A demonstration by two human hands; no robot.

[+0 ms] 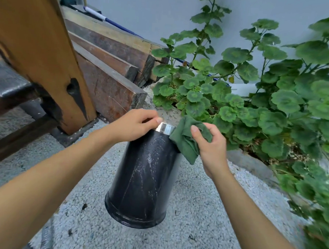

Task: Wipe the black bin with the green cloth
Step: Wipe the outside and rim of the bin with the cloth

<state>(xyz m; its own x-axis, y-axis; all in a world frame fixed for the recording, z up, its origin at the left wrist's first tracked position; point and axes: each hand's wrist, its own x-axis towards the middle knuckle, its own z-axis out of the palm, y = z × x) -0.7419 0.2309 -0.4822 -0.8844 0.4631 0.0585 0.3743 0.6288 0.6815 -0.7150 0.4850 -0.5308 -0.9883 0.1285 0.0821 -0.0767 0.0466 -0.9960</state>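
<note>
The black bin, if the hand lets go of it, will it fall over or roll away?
Probably it would tip. The black bin leans, resting on its bottom edge on the gravel ground, steadied only by the left hand at its silver rim. Being round, it might then roll. Its shiny side looks slippery.

Two forearms are seen, entering from the 7 and 5 o'clock edges. Both are bare to the frame edge; no sleeve is worn within view. The left hand (135, 125) and right hand (209, 145) are ungloved. Fingernails are cut short and left unpainted.
</note>
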